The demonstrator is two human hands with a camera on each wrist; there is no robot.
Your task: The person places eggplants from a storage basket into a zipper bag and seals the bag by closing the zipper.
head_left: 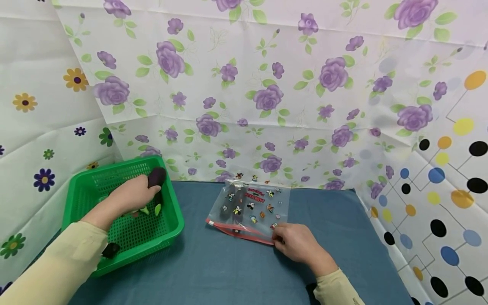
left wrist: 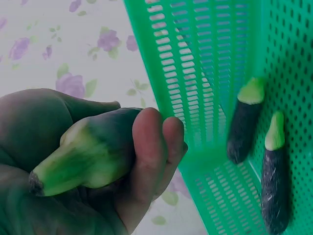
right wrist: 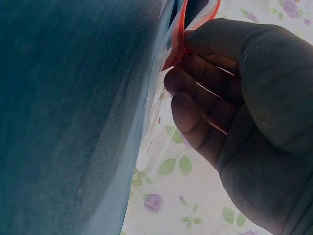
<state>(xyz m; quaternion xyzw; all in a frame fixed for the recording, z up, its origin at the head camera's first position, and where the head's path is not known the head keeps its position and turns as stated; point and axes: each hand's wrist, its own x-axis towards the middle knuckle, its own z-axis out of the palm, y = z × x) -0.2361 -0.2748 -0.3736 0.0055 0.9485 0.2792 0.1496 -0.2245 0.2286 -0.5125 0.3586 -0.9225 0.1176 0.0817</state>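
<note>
My left hand (head_left: 131,192) is over the green basket and grips a dark purple eggplant (head_left: 156,177). In the left wrist view its pale green stem end (left wrist: 61,169) sticks out past the fingers. Two more eggplants, one (left wrist: 245,120) near the basket wall and another (left wrist: 276,181) beside it, lie in the basket. My right hand (head_left: 297,242) pinches the red-edged mouth of a clear zip bag (head_left: 263,212) printed with cartoon figures. Through the bag's left side a dark, long shape shows, its kind unclear. The right wrist view shows the red zip strip (right wrist: 175,49) between thumb and fingers.
The green plastic basket (head_left: 176,220) stands at the left of the blue-covered table (head_left: 228,275). Flower-printed sheets (head_left: 236,84) hang behind and at the left, and a dotted sheet (head_left: 431,203) borders the right side.
</note>
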